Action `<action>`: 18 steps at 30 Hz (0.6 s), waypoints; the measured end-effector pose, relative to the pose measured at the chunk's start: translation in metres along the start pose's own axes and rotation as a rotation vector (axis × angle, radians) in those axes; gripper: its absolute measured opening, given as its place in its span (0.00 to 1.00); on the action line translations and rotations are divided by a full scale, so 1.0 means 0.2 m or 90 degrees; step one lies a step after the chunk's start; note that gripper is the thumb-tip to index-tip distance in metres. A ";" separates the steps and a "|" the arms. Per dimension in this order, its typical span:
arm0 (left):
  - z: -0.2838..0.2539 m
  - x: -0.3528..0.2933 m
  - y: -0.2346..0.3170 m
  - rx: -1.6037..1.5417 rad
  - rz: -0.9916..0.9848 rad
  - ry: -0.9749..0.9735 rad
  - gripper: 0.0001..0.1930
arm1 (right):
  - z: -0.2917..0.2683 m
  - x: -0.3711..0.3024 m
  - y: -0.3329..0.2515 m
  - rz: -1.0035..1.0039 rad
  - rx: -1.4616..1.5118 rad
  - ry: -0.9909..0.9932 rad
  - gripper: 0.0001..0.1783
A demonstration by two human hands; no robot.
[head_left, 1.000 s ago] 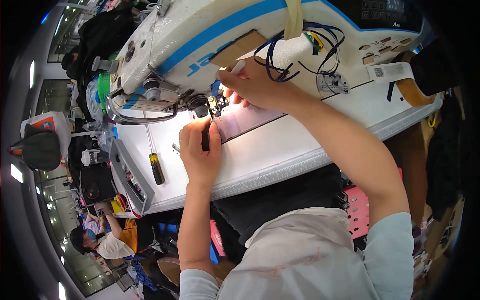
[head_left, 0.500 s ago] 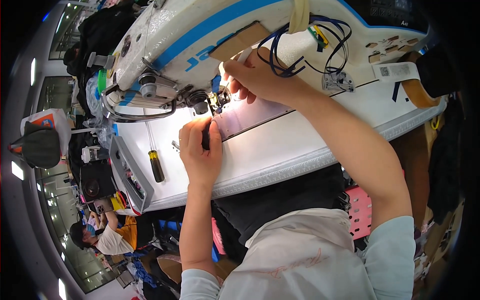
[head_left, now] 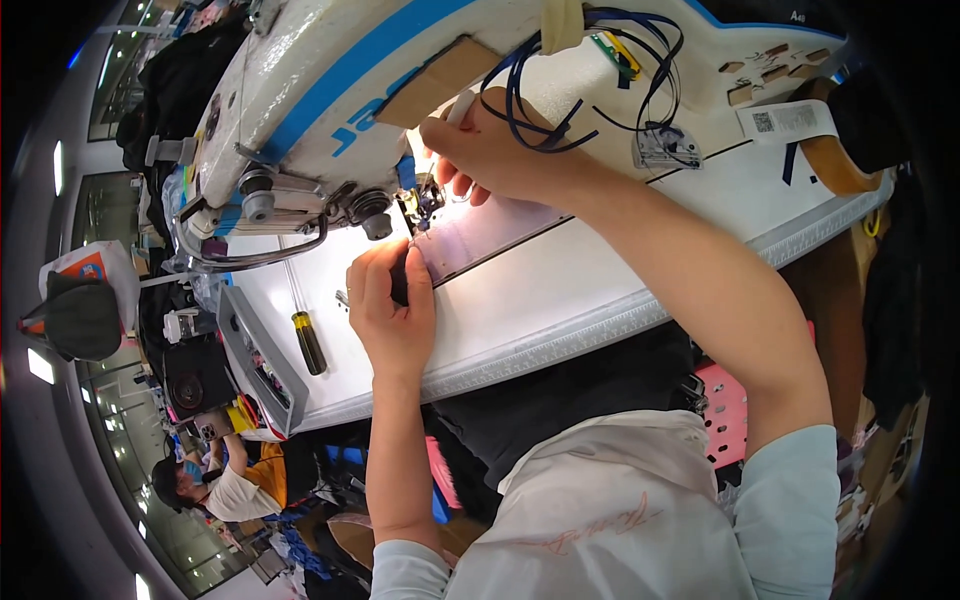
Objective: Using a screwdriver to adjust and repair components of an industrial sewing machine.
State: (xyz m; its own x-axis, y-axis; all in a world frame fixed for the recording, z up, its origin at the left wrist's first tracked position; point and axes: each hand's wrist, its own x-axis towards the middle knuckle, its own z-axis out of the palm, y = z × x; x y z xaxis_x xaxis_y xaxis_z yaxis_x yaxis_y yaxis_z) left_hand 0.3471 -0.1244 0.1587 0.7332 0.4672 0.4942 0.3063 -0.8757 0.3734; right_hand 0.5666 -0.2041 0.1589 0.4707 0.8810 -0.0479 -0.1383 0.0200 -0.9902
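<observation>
A white sewing machine (head_left: pixel 290 125) with a blue stripe spans the upper part of the view. Its needle area and small metal parts (head_left: pixel 428 205) are brightly lit. My right hand (head_left: pixel 500 150) is closed around a slim white-handled tool (head_left: pixel 461 108), held upright just right of these parts; its tip is hard to make out. In front of the needle area, my left hand (head_left: pixel 388 305) has its thumb and fingers curled together over the machine bed. A dark patch shows between them, and what they pinch is hidden.
A screwdriver (head_left: pixel 309 342) with a yellow-and-black handle lies left of my left hand, near a grey tray (head_left: pixel 258 365). Dark blue cords (head_left: pixel 515 95) hang over my right wrist. A brown tape roll (head_left: pixel 850 172) stands right. A ruler strip (head_left: pixel 540 343) edges the table. Another person (head_left: pixel 235 490) sits far left.
The view has shifted a little, so the machine and both hands appear slightly further left. Both hands keep nearly the same pose at the needle area.
</observation>
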 end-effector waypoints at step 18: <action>0.00 0.01 0.01 0.000 0.002 -0.006 0.06 | 0.00 0.04 0.05 -0.021 0.012 0.001 0.20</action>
State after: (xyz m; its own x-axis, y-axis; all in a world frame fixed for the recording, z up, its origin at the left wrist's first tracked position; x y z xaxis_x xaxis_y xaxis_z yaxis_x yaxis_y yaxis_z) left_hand 0.3494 -0.1259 0.1597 0.7399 0.4629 0.4881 0.3041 -0.8774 0.3711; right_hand 0.5683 -0.1976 0.1486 0.4762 0.8792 -0.0157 -0.1394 0.0578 -0.9885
